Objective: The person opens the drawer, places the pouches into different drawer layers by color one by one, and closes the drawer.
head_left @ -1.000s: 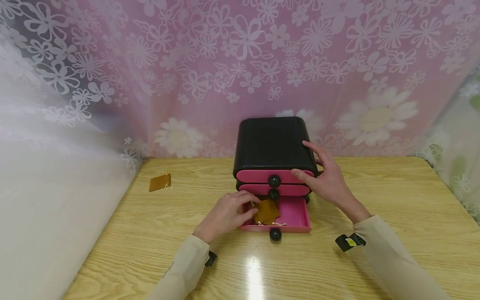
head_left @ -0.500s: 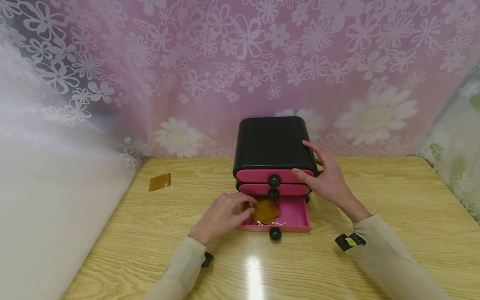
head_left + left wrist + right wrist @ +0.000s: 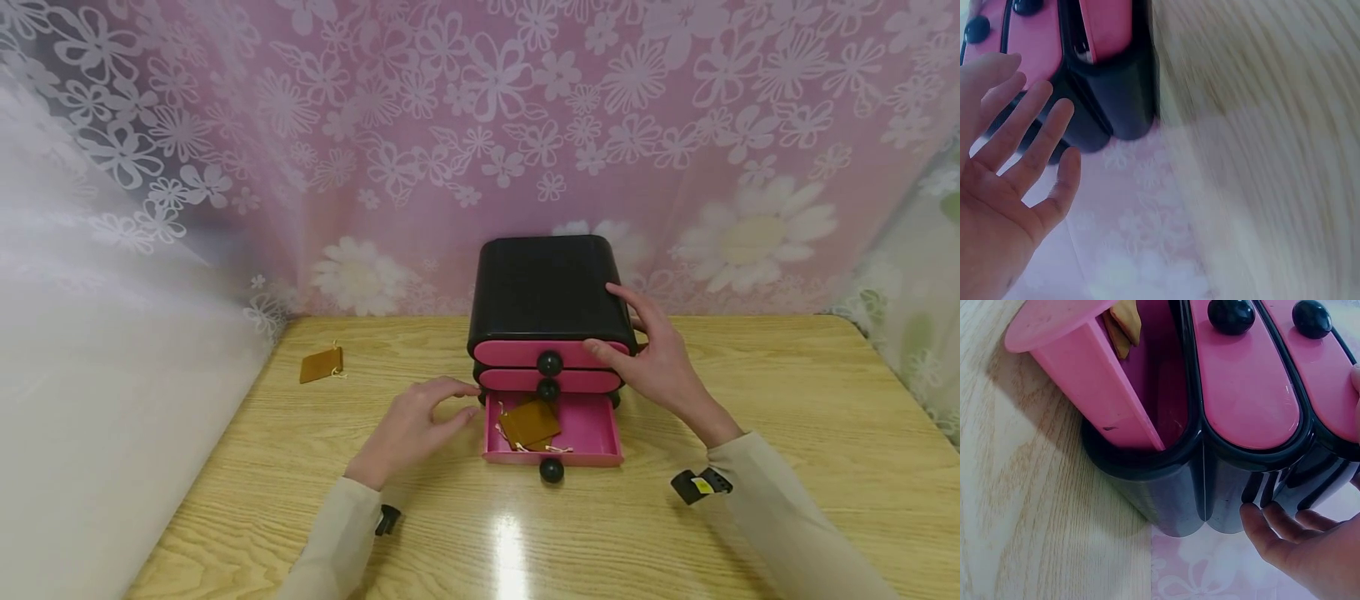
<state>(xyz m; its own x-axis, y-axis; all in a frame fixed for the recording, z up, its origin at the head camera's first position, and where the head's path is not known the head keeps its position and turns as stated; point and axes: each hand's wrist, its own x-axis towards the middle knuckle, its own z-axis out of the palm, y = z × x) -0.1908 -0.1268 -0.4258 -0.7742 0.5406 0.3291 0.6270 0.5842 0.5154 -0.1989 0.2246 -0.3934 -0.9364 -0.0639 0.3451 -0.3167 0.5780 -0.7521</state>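
A black cabinet point(image 3: 551, 287) with pink drawer fronts and round black knobs stands at the back of the table. Its bottom drawer point(image 3: 591, 427) is pulled out, and brown drawstring pouches point(image 3: 531, 422) lie overlapping in the drawer's left part. My left hand point(image 3: 408, 429) is just left of that drawer, fingers spread and palm empty, as the left wrist view also shows. My right hand point(image 3: 663, 360) grips the cabinet's right front corner: the thumb lies on the top drawer's front, the fingers against the side. In the right wrist view, fingertips point(image 3: 1254, 515) touch the black side wall.
Another brown pouch point(image 3: 321, 365) with pale cords lies at the table's far left. A pink floral curtain point(image 3: 420, 150) hangs right behind the wooden table point(image 3: 787, 392), and a white sheet point(image 3: 112, 400) borders it on the left.
My left hand has drawn back leftward out of the bottom drawer, leaving the pouches inside. The right hand and the cabinet have stayed where they were.
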